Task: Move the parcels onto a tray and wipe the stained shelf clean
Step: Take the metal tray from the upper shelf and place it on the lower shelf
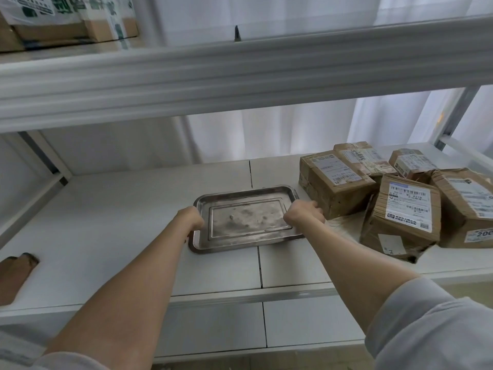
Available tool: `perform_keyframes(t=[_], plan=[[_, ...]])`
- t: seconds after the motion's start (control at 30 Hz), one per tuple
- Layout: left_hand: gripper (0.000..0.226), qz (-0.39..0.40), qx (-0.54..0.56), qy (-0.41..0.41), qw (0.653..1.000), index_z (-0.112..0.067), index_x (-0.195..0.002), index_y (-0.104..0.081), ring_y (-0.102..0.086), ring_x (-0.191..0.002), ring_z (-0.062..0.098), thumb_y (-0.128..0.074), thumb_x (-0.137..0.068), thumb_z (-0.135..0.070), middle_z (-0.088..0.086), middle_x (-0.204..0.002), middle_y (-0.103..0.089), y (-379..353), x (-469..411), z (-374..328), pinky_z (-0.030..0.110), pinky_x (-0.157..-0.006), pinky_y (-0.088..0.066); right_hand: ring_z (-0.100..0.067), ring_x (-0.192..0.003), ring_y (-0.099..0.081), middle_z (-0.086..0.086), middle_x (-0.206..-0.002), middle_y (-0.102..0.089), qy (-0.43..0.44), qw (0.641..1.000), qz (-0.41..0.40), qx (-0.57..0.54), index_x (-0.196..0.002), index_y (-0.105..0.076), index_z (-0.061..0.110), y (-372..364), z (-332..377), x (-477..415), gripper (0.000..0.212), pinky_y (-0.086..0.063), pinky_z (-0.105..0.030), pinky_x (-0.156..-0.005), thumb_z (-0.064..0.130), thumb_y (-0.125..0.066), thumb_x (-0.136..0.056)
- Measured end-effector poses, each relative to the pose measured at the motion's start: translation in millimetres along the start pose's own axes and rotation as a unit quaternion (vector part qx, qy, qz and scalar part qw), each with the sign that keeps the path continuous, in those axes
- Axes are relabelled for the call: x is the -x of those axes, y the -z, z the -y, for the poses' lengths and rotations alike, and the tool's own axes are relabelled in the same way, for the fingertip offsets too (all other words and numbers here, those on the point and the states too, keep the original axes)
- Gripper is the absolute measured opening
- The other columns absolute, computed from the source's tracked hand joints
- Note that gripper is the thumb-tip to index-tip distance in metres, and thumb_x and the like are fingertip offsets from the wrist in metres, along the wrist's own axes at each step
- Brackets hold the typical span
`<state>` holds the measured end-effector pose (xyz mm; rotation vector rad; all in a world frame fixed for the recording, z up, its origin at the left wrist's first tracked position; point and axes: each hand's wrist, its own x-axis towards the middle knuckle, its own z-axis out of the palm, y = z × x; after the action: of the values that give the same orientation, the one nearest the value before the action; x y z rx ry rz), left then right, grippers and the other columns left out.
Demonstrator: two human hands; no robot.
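Observation:
A rectangular steel tray [244, 194] lies flat on the white shelf [120, 222], near its middle. My left hand [190, 218] grips the tray's left rim and my right hand [302, 210] grips its right rim. Nothing lies in the tray; its bottom looks dull and spotted. Several brown cardboard parcels with white labels sit to the right: a long one [333, 182] right beside the tray, a tilted one [402, 222] in front, a bigger one [469, 209] at the far right. A brownish stain [344, 225] shows on the shelf between the parcels.
The shelf above [240, 73] hangs low across the view, with more taped boxes [66, 22] at its top left. A brown object [16, 273] rests at the shelf's front left edge. Metal uprights [453, 113] stand at the back right; white curtain behind.

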<state>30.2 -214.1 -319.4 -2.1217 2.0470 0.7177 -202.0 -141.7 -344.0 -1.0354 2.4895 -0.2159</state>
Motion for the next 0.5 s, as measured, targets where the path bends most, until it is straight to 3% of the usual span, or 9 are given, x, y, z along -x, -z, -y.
perform_keyframes(t=[0.3, 0.4, 0.5], plan=[[0.038, -0.015, 0.019, -0.022, 0.999, 0.006, -0.129, -0.047, -0.052, -0.124, 0.034, -0.046, -0.093, -0.009, 0.024, -0.134, -0.052, -2.6, -1.0, -6.4, 0.035, -0.097, -0.046, -0.035, -0.132, -0.035, -0.02, -0.147, -0.029, 0.016, 1.0, 0.026, 0.001, -0.148, -0.025, 0.009, -4.2, 2.0, 4.3, 0.062, -0.04, -0.038, -0.101, 0.017, -0.046, -0.09], [0.035, -0.009, 0.02, -0.026, 0.999, 0.007, -0.124, -0.05, -0.053, -0.123, 0.034, -0.047, -0.093, -0.008, 0.024, -0.132, -0.053, -6.5, -0.6, -9.0, 0.035, -0.091, -0.048, -0.035, -0.131, -0.036, -0.019, -0.147, -0.029, 0.01, 0.999, 0.031, -0.002, -0.15, -0.019, 0.009, -4.2, 1.4, 6.1, 0.067, -0.04, -0.038, -0.101, 0.018, -0.047, -0.09], [0.034, -0.018, 0.011, -0.024, 0.999, 0.007, -0.122, -0.052, -0.055, -0.119, 0.034, -0.047, -0.094, -0.01, 0.023, -0.129, -0.055, -8.7, 1.6, -10.5, 0.036, -0.096, -0.047, -0.034, -0.13, -0.037, -0.019, -0.146, -0.031, 0.006, 1.0, 0.027, -0.001, -0.148, -0.022, 0.006, -3.4, -0.4, 6.9, 0.066, -0.041, -0.038, -0.1, 0.021, -0.049, -0.09]])
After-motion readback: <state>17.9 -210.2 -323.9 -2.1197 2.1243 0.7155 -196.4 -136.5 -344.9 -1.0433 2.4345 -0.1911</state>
